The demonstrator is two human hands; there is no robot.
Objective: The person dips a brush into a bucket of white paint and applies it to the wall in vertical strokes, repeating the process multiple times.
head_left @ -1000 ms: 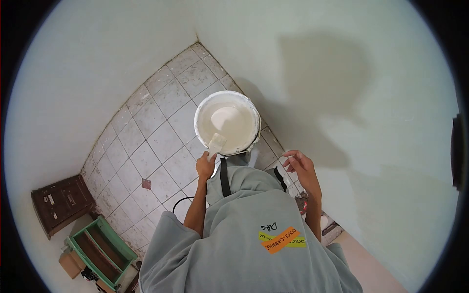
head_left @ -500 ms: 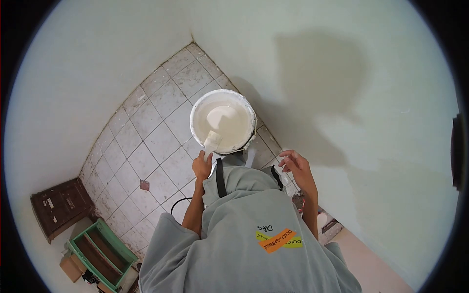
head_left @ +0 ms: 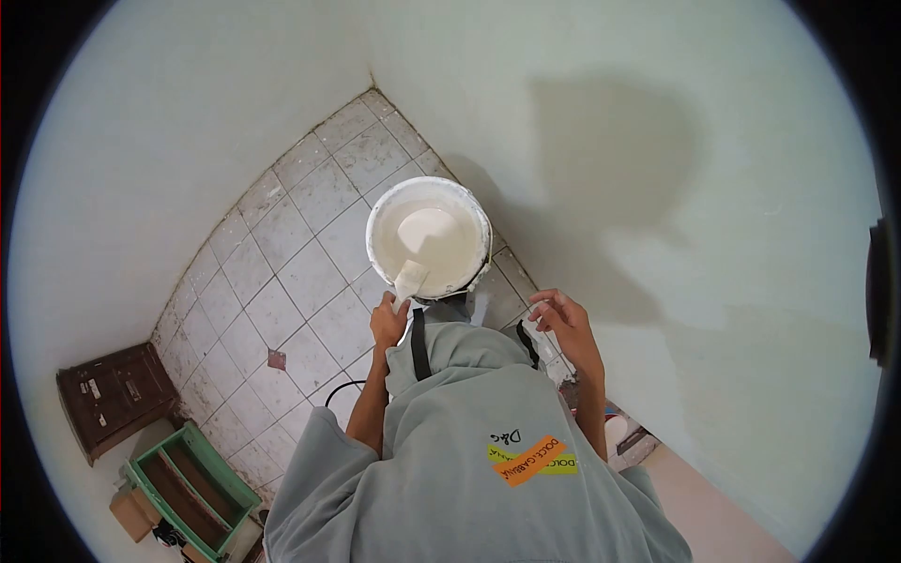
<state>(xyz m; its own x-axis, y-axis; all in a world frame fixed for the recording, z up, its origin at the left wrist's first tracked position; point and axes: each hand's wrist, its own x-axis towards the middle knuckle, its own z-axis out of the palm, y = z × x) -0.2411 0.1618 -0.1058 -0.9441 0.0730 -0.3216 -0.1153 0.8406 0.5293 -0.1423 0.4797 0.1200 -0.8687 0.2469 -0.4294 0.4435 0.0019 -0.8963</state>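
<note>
White-coated brush (head_left: 410, 280) is gripped by its handle in the left hand (head_left: 388, 321), fingers closed round it. Bristles are laid over the near rim of the bucket (head_left: 427, 181), just above the paint. Bucket is stood on the tiled floor (head_left: 282, 272), close against the pale wall (head_left: 657, 188), and is filled with off-white paint.

Right hand (head_left: 558, 317) is held empty to the right of the bucket and nearer the body, fingers loosely curled and nothing touched.

Grey hoodie (head_left: 469, 441) is seen below the bucket. A black cable (head_left: 343, 389) is laid on the tiles down-left of the bucket. Well to the bucket's lower left, a brown box (head_left: 114, 399) and a green crate (head_left: 192, 488) are noted.
</note>
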